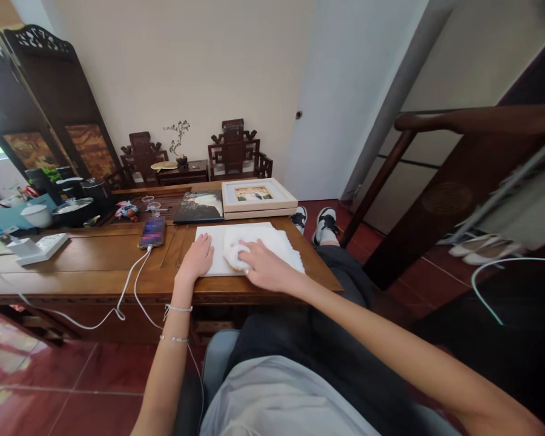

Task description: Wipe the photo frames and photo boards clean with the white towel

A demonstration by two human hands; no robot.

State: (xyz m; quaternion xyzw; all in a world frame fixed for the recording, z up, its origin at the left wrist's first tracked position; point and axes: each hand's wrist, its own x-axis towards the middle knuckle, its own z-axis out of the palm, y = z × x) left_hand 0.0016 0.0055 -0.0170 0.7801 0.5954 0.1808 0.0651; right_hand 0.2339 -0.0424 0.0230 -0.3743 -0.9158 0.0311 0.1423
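A white wad (231,255) is lying on a white board (217,261) by the near edge of the table (95,269); my right hand (264,266) is grasping it, my left hand (198,257) is resting flat, unclenched, on the board's left side, a framed photo (279,197) is lying beyond, and a phone (152,232) is lying farther left
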